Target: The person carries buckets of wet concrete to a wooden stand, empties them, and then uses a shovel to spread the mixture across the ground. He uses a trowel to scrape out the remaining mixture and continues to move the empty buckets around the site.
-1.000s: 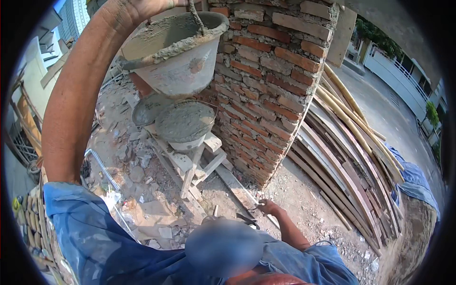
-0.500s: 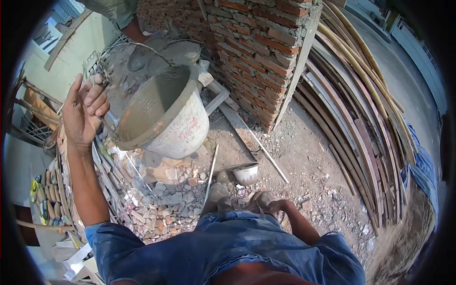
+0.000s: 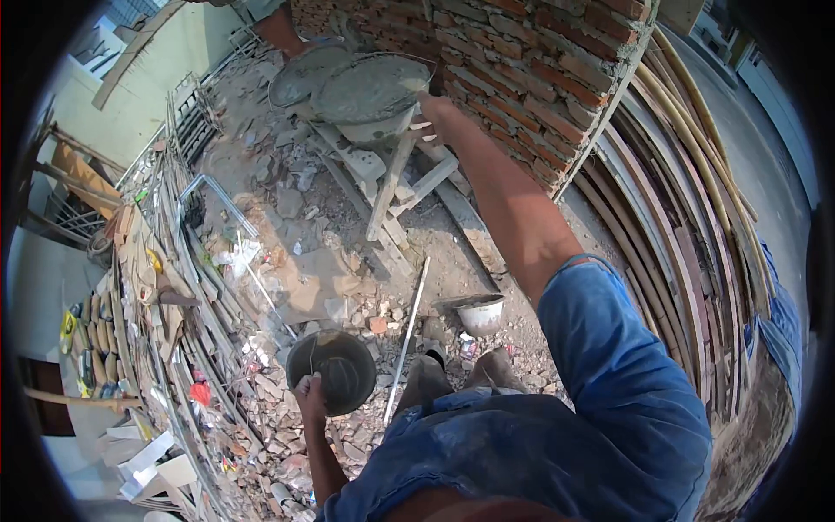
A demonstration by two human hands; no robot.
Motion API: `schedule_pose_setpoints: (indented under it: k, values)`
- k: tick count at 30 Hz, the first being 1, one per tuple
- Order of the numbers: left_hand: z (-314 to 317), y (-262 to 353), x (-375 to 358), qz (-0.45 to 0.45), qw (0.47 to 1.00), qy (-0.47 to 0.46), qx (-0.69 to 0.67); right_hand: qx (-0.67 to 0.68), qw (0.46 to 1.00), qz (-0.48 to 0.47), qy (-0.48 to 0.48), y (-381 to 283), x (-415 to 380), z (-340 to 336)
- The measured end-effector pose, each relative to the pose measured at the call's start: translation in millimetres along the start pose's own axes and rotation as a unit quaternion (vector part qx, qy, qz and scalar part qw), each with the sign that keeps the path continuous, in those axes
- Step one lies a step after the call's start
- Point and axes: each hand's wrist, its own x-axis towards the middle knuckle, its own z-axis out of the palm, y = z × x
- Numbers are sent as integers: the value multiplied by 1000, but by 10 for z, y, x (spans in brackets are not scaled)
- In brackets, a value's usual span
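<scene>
Low at my left side, my left hand [image 3: 310, 396] is closed on the near side of a dark bucket [image 3: 352, 374], where its thin wire handle meets the rim. The bucket's mouth faces up. My right arm stretches forward, and my right hand [image 3: 437, 117] is at the right edge of a pale tub [image 3: 378, 130] heaped with wet grey mortar [image 3: 370, 87]. Its fingers are spread beside the rim. The tub rests on a rough wooden stand [image 3: 391, 187]. Behind it, another person's arm [image 3: 280, 35] reaches down toward a second mortar-filled container [image 3: 304, 74].
A brick wall [image 3: 522, 74] rises at the right, with long planks and poles [image 3: 670, 235] beyond it. A small white container [image 3: 481, 315] stands by my feet. Rubble [image 3: 348, 444] and a thin pale pole [image 3: 407, 339] lie on the ground; scrap wood lines the left.
The large tilted bucket close in front has left that spot. My raised, open left hand has come down and holds a dark bucket. My right hand has moved from my leg to the mortar tub.
</scene>
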Motion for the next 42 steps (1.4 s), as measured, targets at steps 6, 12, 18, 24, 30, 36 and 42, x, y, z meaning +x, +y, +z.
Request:
schedule_pose_setpoints:
  k: [6, 12, 18, 24, 30, 36, 42]
  values:
    - [-560, -528, -367, -73, 986, 124, -79, 159, 987, -9, -2, 72, 404, 354]
    - [-839, -1270, -544, -197, 936, 218, -194, 279, 960, -33, -11, 155, 513, 379]
    - [-605, -1174, -733, -240, 901, 227, -280, 266, 963, -48, 3, 175, 608, 350]
    - [-573, -1396, -660, -207, 920, 188, -274, 262, 964, -36, 2, 204, 645, 333]
    - [-459, -1241, -635, -196, 934, 192, -227, 287, 957, -44, -1, 215, 639, 330]
    - [-531, -1362, -634, -202, 933, 187, -230, 298, 951, -75, 0, 270, 649, 338]
    - [-523, -1367, -751, -215, 919, 225, -243, 301, 949, -94, -10, 226, 621, 442]
